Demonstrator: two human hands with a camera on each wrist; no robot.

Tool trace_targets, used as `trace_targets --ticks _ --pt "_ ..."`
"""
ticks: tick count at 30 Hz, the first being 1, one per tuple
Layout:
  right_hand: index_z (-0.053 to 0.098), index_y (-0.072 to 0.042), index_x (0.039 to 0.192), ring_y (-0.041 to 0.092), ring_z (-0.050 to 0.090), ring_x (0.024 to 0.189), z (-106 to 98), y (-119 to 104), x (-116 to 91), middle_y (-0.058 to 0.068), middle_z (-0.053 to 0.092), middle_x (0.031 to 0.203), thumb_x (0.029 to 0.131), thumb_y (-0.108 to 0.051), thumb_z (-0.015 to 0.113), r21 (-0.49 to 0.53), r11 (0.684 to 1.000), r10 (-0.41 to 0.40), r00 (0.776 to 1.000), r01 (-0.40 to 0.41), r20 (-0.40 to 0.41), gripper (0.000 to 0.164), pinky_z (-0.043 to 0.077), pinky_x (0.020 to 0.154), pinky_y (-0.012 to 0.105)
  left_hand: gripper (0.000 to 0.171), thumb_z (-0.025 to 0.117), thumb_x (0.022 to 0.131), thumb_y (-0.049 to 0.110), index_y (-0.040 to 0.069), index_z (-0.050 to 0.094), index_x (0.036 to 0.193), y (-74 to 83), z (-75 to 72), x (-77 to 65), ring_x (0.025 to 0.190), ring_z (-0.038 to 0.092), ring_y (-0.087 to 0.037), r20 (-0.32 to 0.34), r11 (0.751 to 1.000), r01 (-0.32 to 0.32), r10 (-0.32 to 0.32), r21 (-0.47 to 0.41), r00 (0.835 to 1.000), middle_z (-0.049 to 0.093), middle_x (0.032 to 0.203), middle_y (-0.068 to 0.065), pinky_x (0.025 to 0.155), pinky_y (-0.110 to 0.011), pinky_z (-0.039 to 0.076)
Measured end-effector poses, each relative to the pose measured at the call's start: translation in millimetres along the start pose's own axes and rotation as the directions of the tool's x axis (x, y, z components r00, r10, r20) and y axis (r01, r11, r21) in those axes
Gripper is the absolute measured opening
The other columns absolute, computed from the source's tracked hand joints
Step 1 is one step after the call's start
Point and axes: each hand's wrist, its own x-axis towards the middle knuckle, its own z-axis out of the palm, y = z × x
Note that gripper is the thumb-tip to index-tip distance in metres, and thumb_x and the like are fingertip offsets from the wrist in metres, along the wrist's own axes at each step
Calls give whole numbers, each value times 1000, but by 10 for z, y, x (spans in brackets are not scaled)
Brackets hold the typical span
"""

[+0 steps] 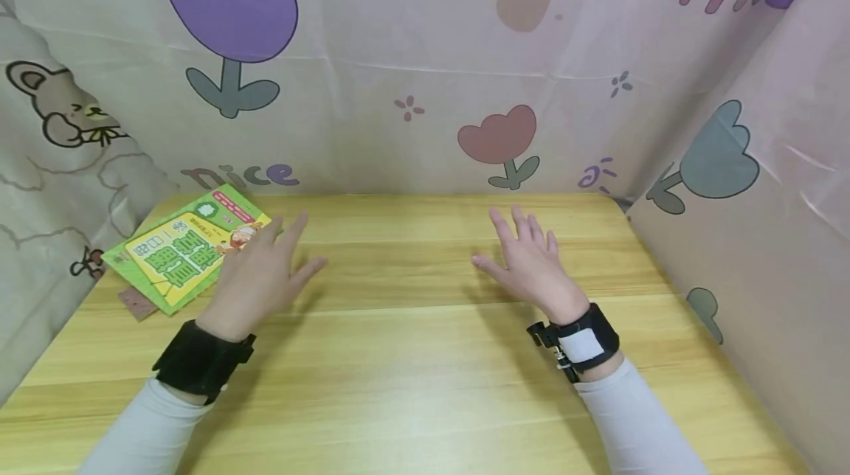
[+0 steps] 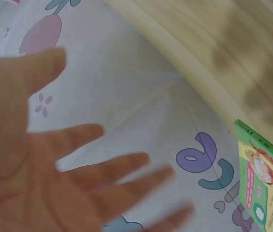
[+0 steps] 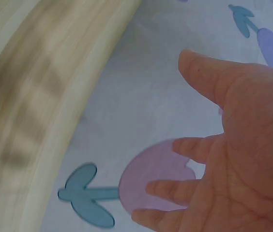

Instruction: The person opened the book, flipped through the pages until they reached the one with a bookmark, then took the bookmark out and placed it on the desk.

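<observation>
Lying at the left side of the head frame, a green and yellow booklet (image 1: 186,250) rests on the wooden table (image 1: 412,357), near its far left corner. Its long axis is slanted: it goes from the lower left up to the upper right, and the short end with the pink strip points to the upper right, in the direction of the back curtain (image 1: 372,25). At the lower left end of the booklet, a small dark pink piece (image 1: 137,303) sticks out.

The left hand (image 1: 255,287) is left of centre, and it hides a part of the lower right edge of the booklet. Its fingers are spread apart and hold nothing, with the thumb pointing to the right. In the left wrist view these fingers are blurred, so I cannot say surely how near they are, but they seem not to touch the booklet, which appears there at the lower right, cut by the frame edge.

The right hand (image 1: 534,272) is right of centre, well apart from the booklet. Its fingers are also apart and hold nothing; the thumb points to the left.

On the 2 wrists there are a left black band (image 1: 199,358) and a right black band (image 1: 606,320). The curtain carries a purple tulip (image 1: 229,10) at the upper left.
</observation>
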Motion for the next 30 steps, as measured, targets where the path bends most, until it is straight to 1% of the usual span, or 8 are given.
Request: trace_targets --ticks 2,3,6,10,14,17,22,30 --pt "24 -17 154 45 20 135 12 -67 37 22 21 152 90 -59 53 4 999 -42 999 42 -3 82 12 102 66 74 53 93 54 6 37 148 -3 -27 9 111 49 -49 -57 999 -35 35 -10 998 44 134 -31 76 -65 43" --pt "29 -16 153 43 27 133 19 -104 58 21 27 151 90 -59 54 5 998 -66 998 66 -11 80 17 102 64 70 56 93 50 4 42 144 -7 -44 16 106 52 -47 -80 999 -45 43 -22 996 48 130 -30 71 -61 46" --pt "44 -14 145 34 47 121 36 -231 146 16 47 139 91 -57 55 3 990 -141 989 141 -41 71 34 96 55 60 62 91 43 3 52 134 -37 -100 31 97 59 -42 -125 998 -50 44 -45 991 58 119 -25 65 -55 50" --pt "54 -14 136 21 56 111 59 -428 314 7 58 128 92 -55 55 53 973 -223 975 224 -28 60 46 85 42 61 61 89 51 4 57 127 -153 -162 19 92 62 -36 -120 998 -26 18 -63 993 63 114 -20 63 -51 51" --pt "58 -15 131 15 58 107 142 -615 500 -1 61 123 93 -53 55 155 949 -283 959 276 26 54 48 82 34 69 56 88 60 3 57 127 -337 -179 -8 95 61 -36 -86 997 6 -13 -77 996 62 115 -20 67 -53 49" --pt "58 -14 131 14 58 105 239 -749 644 -2 62 122 93 -51 55 177 933 -328 943 313 60 53 47 82 30 71 55 88 61 1 57 126 -483 -190 -26 98 59 -39 -67 997 31 -36 -74 997 60 116 -23 70 -54 48" --pt "56 -14 133 13 57 108 364 -1042 891 2 60 124 95 -49 54 135 913 -401 907 385 131 52 45 87 30 70 57 88 57 -2 55 126 -708 -240 -84 98 56 -43 -28 995 91 -92 -45 995 58 113 -28 67 -57 46" --pt "52 -16 137 14 54 113 527 -1600 1243 3 57 131 94 -49 55 79 899 -436 870 430 229 55 44 91 29 74 60 89 53 -9 50 128 -1033 -221 -240 101 48 -52 24 988 157 -157 9 987 51 113 -37 75 -64 40"
